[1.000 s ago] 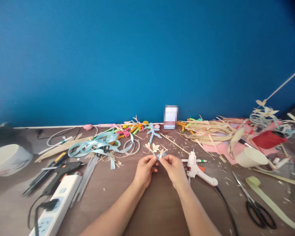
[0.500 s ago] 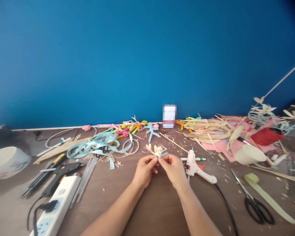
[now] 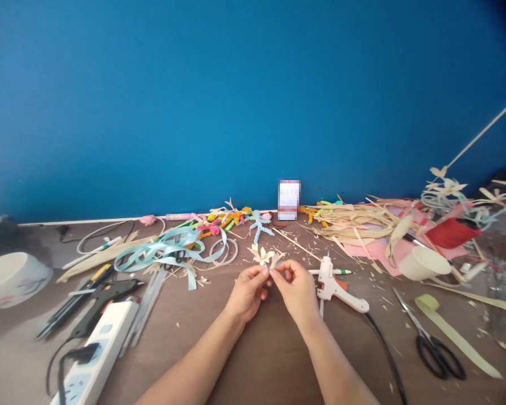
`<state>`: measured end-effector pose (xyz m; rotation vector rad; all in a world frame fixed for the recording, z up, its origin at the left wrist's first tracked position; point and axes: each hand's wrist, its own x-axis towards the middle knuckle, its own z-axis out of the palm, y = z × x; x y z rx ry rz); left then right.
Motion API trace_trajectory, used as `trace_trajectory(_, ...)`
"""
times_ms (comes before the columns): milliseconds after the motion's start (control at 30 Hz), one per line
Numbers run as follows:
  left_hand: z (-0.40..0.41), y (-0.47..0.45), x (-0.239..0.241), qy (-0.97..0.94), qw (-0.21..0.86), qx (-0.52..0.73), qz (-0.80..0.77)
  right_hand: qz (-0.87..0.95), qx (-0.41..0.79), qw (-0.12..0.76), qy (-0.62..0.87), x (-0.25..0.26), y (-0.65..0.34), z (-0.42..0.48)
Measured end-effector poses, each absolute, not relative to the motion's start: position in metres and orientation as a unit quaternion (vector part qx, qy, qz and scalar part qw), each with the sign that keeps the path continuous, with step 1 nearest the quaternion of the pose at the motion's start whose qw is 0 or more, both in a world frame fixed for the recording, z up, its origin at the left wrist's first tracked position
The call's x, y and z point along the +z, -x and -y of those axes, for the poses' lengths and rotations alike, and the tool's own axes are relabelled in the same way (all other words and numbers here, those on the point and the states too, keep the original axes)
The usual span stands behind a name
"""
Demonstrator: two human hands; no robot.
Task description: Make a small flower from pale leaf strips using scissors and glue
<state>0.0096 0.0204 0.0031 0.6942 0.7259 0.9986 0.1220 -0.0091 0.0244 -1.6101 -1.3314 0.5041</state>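
Over the middle of the table, my left hand and my right hand meet at the fingertips. Between them stands a small cream-coloured handmade flower with thin pointed petals. My left thumb and fingers pinch it near its base. The right fingertips close on the right-hand part of the flower, beside a bit of light blue; what exactly they grip is partly hidden. A white glue gun lies just right of my right hand, on the table.
Left are a power strip, a black glue gun, a white bowl and blue ribbon. Scissors, green ribbon, a paper cup and dried husk strips lie right. A blue wall stands behind.
The flower has turned and spread between my fingers, its petals now leaning left and right. My right fingers have shifted slightly. The view has swung a little to the right.
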Motion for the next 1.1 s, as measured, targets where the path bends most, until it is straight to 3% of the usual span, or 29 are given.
trace_trajectory(433, -0.021, -0.011, -0.001, -0.313, 0.753, 0.478, -0.325, 0.617, 0.071, 0.455, 0.639, 0.029, -0.112, 0.016)
trace_trajectory(1100, -0.021, -0.012, -0.002, -0.306, 0.758, 0.481, -0.316, 0.616, 0.102, 0.461, 0.63, 0.022, -0.104, 0.016)
